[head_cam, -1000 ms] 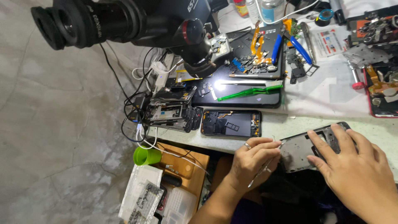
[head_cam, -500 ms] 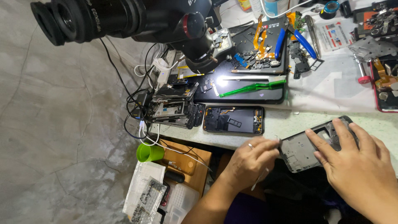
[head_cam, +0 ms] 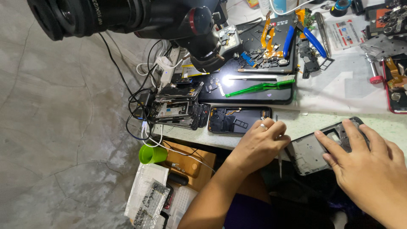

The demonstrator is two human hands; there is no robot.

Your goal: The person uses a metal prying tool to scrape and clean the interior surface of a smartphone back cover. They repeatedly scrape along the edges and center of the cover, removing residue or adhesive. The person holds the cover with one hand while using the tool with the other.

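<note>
My left hand point(head_cam: 258, 146), with a ring on one finger, is closed around a thin metal tool point(head_cam: 280, 163) whose tip points down beside the table edge. My right hand point(head_cam: 369, 169) lies flat on a grey phone frame point(head_cam: 307, 154), fingers spread over its upper part, holding it on the pale green table edge point(head_cam: 305, 123). The tool sits just left of the frame's corner. A second opened phone body point(head_cam: 239, 119), dark inside, lies on the table right above my left hand.
A black microscope point(head_cam: 140, 17) hangs over a dark work mat point(head_cam: 254, 91) with a green brush point(head_cam: 263, 87), blue pliers point(head_cam: 313, 40) and small parts. Stacked phone frames point(head_cam: 178, 108) and cables sit left. A green cup point(head_cam: 151, 153) and boxes lie below the table.
The view has shifted closer to the table. My left hand has moved right toward the frame with the tool. My right hand stays on the frame.
</note>
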